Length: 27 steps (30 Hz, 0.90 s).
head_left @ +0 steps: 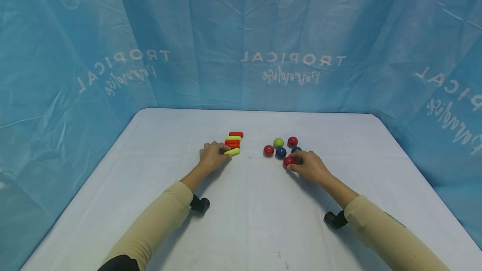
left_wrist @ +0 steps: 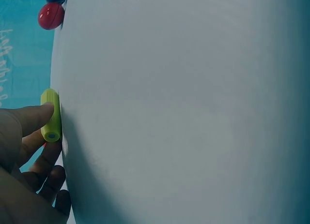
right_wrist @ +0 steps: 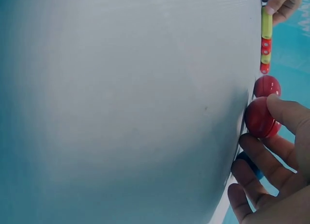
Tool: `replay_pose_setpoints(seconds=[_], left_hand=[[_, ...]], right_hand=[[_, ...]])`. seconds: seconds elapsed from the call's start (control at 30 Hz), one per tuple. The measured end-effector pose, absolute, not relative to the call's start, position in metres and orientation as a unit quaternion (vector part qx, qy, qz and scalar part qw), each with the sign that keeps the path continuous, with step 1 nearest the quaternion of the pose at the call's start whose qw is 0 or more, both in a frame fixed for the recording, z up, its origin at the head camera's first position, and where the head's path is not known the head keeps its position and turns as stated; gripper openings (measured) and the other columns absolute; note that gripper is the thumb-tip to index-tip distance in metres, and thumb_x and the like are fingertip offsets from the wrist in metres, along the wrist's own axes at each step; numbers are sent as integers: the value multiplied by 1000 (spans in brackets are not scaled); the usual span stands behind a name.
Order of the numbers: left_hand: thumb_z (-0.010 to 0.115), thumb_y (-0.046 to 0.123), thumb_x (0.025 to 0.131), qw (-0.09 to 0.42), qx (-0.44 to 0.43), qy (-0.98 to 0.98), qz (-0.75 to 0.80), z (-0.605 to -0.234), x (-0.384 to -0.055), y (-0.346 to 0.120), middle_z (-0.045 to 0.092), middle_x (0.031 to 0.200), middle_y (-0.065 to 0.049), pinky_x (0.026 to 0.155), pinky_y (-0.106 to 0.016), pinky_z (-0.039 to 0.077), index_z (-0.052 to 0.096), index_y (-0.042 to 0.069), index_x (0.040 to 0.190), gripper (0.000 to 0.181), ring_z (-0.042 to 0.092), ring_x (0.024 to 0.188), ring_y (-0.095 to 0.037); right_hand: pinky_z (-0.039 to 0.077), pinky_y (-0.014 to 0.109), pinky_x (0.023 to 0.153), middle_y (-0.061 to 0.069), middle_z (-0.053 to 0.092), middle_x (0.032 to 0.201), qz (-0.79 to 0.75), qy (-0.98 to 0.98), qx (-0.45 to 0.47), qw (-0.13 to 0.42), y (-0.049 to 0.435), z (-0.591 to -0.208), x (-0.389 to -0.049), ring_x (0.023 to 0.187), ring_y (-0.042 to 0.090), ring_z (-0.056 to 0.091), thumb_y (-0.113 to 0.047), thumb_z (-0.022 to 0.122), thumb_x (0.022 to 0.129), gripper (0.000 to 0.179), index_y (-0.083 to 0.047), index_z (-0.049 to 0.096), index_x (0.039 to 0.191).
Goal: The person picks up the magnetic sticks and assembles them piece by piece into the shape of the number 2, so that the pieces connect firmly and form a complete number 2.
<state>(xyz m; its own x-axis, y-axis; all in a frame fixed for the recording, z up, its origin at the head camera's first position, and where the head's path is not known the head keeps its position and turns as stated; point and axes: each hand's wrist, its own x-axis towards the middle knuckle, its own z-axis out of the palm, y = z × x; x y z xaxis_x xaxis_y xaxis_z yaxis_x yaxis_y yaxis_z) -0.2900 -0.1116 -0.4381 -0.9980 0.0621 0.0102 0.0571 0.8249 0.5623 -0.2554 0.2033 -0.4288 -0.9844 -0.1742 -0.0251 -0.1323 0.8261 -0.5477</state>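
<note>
My left hand (head_left: 214, 157) pinches a short yellow-green ribbed cylinder (left_wrist: 50, 115) between thumb and fingers, at the near end of a column of similar red and yellow cylinders (head_left: 236, 134). In the left wrist view, a small hole shows in its near end. On the other side, my right hand (head_left: 310, 166) grips a glossy red ball (right_wrist: 258, 117) at the front of a cluster of balls. Around it lie two more red balls (head_left: 268, 150), a green ball (head_left: 278, 143) and two blue balls (head_left: 280, 152); the right hand partly covers one blue ball.
A white cloth (head_left: 248, 221) covers the table, its far edge beyond the cylinders and balls. Blue printed curtains (head_left: 211, 32) surround the back and sides. Each forearm wears a black wrist camera (head_left: 200, 204). A gap of white cloth separates cylinders from balls.
</note>
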Motion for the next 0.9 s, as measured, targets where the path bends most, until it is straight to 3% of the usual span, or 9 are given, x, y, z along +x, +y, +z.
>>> replay_pose_setpoints(seconds=[0.57,0.9], left_hand=[[67,25,84,26,31,953,299,-435,-283,-116,60,110,-8,95,-48,31,68,14,114,31,45,111,-26],[70,19,83,50,80,931,352,-433,-247,-110,62,97,-2,90,-44,30,72,15,106,24,47,98,-19]], right_hand=[[45,28,70,6,66,100,-282,955,-81,51,202,-429,-253,93,20,50,-27,74,79,44,-12,64,120],[46,31,74,5,67,104,-283,953,-100,51,206,-429,-239,100,23,53,-30,75,78,43,-14,66,117]])
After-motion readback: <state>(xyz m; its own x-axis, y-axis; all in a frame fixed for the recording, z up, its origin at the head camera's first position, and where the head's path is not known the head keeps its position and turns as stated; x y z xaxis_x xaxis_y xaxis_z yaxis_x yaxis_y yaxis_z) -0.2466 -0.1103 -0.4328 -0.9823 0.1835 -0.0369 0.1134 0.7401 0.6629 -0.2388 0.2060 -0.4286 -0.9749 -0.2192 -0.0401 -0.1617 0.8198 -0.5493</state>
